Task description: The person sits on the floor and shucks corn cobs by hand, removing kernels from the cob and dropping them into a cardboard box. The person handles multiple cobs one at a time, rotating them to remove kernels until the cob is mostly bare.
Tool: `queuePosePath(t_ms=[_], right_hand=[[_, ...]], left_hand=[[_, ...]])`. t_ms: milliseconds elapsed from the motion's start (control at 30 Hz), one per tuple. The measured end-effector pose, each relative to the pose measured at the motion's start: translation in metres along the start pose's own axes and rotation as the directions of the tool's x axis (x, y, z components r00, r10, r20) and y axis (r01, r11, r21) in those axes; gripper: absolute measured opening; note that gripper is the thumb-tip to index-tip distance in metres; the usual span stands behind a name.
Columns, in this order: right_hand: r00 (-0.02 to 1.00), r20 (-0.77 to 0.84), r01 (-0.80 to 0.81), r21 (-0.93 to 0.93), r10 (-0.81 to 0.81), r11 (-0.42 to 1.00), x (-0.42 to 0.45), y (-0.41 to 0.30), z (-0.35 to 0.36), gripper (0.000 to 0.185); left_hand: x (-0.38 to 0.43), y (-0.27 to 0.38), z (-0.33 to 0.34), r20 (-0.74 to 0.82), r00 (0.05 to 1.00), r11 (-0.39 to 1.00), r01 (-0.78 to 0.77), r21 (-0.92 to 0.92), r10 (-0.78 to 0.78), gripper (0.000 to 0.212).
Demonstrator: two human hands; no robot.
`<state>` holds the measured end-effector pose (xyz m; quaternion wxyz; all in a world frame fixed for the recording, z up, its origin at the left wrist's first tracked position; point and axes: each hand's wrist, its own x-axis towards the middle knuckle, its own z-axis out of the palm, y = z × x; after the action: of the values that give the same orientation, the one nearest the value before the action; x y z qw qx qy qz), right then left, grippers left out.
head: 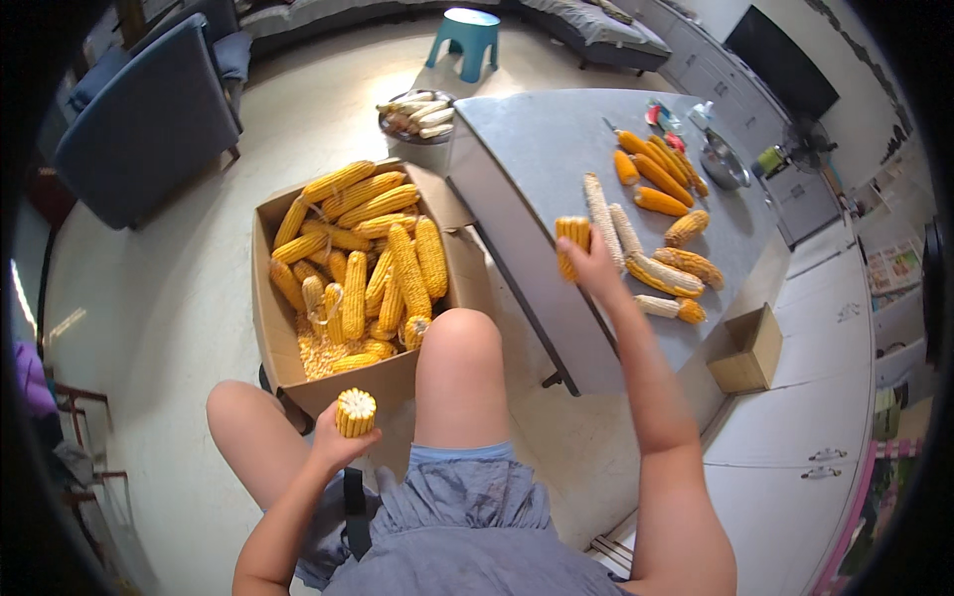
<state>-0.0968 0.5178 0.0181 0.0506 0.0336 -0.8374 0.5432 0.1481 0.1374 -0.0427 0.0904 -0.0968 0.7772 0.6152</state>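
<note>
My left hand (337,441) grips a broken piece of yellow corn cob (355,414), its pale broken end facing up, just in front of the box. Over the near edge of the grey table, my right hand (589,261) holds another short piece of yellow corn cob (572,249). Between my knees and beyond them stands a cardboard box (339,387) full of dried yellow corn cobs (406,272), with loose corn kernels (319,354) in its near left corner. Beside my right hand a stripped white corn cob (602,220) lies on the table.
The grey table (522,134) bears orange corn cobs (659,179), partly stripped cobs (663,276) and a metal bowl (723,160). A bin of pale cobs (419,141) stands behind the box. Farther off are a teal plastic stool (466,41) and a dark armchair (149,127). An open small carton (749,354) sits at right.
</note>
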Motion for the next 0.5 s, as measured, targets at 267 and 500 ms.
queuePosePath(t_ms=[267,500], right_hand=[[0.998,-0.022,-0.062,-0.685,0.064,0.726,0.081,-0.008,-0.015,0.060],[0.982,-0.187,-0.148,-0.856,-0.030,0.495,0.101,0.000,0.001,0.063]], left_hand=[[0.004,0.001,0.006,-0.137,0.947,0.848,0.189,-0.496,-0.291,0.027],[-0.007,0.004,-0.001,-0.103,0.924,0.815,0.267,-0.514,-0.368,0.027]])
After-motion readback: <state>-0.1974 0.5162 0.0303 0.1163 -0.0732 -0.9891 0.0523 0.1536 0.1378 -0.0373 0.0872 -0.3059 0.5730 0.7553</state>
